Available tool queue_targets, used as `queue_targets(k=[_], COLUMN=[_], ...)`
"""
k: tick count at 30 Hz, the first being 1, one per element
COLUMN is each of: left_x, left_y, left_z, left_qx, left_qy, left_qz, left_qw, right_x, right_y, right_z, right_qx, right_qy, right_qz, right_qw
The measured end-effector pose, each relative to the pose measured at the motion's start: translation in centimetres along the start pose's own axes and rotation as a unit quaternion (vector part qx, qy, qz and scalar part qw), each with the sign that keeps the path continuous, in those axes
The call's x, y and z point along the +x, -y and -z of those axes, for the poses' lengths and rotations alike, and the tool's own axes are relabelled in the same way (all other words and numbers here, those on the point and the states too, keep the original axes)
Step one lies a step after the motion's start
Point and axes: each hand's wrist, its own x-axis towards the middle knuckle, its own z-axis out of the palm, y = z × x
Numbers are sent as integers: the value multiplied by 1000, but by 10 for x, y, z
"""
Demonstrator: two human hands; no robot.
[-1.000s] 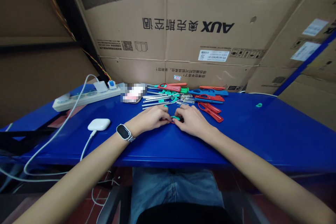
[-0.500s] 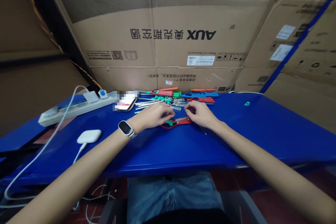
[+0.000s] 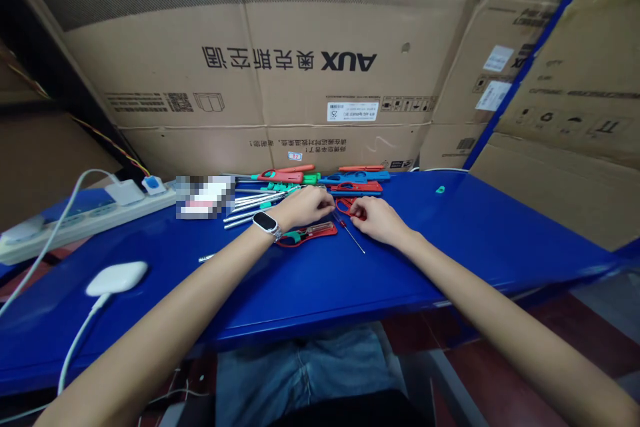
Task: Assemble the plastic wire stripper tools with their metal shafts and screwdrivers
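Observation:
My left hand point(image 3: 311, 205), with a watch on its wrist, has its fingers pinched together by the upper end of a thin metal rod with a red part point(image 3: 353, 233). Whatever lies between these fingertips is too small to make out. To the right, my right hand point(image 3: 379, 219) has curled fingers on a red plastic lighter casing point(image 3: 344, 205); its trigger loop shows and the rest is hidden under the hand. Below my left hand lies another red lighter casing point(image 3: 325, 230) with a green trigger point(image 3: 296, 236) and a clear part inside.
Several silver tubes point(image 3: 245, 208), red lighter casings point(image 3: 280, 176) and blue ones point(image 3: 373, 177) lie behind my hands. A small green piece point(image 3: 440, 190) sits at the right. On the left are a phone point(image 3: 206, 199), a power strip point(image 3: 100, 221) and a white charging case point(image 3: 117, 278). Cardboard point(image 3: 280, 100) stands behind.
The view has turned right. My left hand has moved right toward the rod, while my right hand has slid right, uncovering the rod and the loop of the red casing.

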Motion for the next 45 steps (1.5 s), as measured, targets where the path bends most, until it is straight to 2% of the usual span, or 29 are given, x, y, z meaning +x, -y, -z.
queue_targets(k=[9, 12, 15, 19, 24, 28, 32, 36, 39, 42, 45], left_x=[-7, 8, 34, 64, 70, 45, -5, -61, -93, -109, -116], left_y=[10, 16, 15, 9, 3, 3, 8, 10, 10, 11, 12], left_z=[-1, 0, 0, -5, -7, 7, 30, 42, 42, 37, 34], left_qx=[7, 25, 53, 116, 130, 122, 63, -45, -106, -158, -184], left_qy=[-55, -61, -53, 0, 17, -18, -84, -113, -94, -87, -75], left_qz=[31, 43, 63, 86, 90, 50, 28, 44, 84, 107, 117], left_qw=[998, 997, 995, 989, 987, 991, 994, 992, 986, 978, 973], right_x=[2, 15, 32, 46, 47, 42, 35, 27, 25, 25, 26], right_y=[-2, -11, -23, -34, -36, -25, 3, 38, 56, 61, 59], right_z=[-7, -2, 3, 3, -1, 1, 0, -9, -18, -23, -23], right_qx=[29, 22, -40, -75, -60, -35, 10, 47, 67, 86, 103], right_qy=[-25, -48, -81, -61, -76, -124, -142, -90, -42, -2, 4], right_qz=[35, 30, 4, -26, -14, 32, 131, 232, 287, 315, 313], right_qw=[999, 998, 996, 995, 995, 991, 981, 967, 955, 945, 944])
